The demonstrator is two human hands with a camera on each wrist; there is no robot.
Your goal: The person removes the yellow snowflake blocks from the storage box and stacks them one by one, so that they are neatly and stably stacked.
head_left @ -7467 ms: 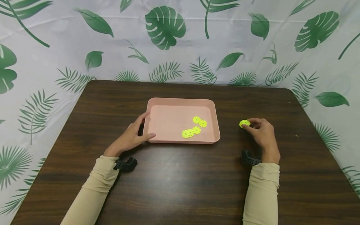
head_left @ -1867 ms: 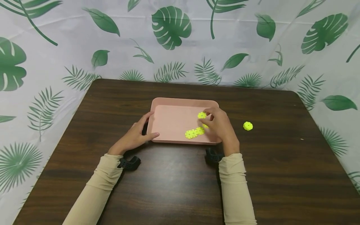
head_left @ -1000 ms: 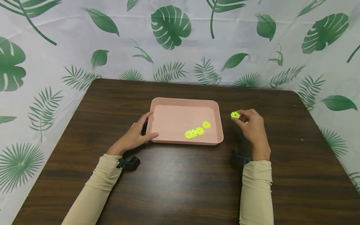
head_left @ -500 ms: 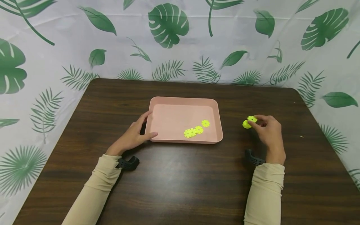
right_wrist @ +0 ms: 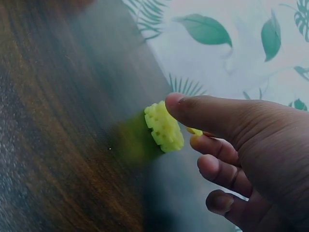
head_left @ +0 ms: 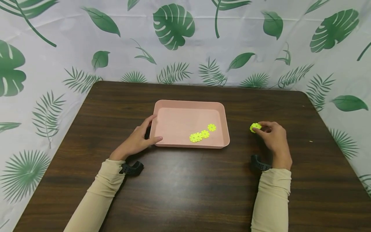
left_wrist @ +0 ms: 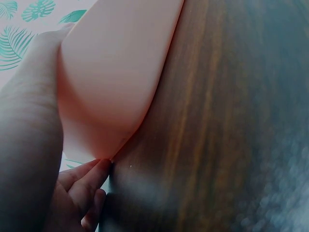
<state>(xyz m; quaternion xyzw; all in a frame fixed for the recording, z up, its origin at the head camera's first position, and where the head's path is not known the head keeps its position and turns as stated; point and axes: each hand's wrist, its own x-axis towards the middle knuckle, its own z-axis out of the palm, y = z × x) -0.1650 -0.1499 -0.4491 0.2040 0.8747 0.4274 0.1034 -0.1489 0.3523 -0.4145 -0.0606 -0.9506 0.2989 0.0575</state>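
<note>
My left hand (head_left: 132, 141) holds the left side of a shallow pink tray (head_left: 174, 145), thumb over its near rim. In the left wrist view, the fingertips (left_wrist: 104, 166) are at the tray's corner. Several flat, notched yellow discs (head_left: 212, 127) lie in the tray's right part, some overlapping. Right of the tray, my right hand (head_left: 273, 137) pinches a yellow disc (head_left: 256, 126) between thumb and fingers, directly on a small stack of like discs. In the right wrist view, the thumb is at the top of the stack (right_wrist: 163, 129) and a bit of yellow shows by the fingers.
Everything is on a dark wood-grain table (head_left: 185, 193). A white cloth with green leaves (head_left: 174, 25) hangs behind it. A tiny pale speck (head_left: 310, 141) lies right of my right hand. Black wrist mounts (head_left: 131, 168) are on both wrists.
My right hand has taken a disc from the tray, carried it right and lowered it to the stack. The tray holds fewer discs. My left hand has stayed at the tray.
</note>
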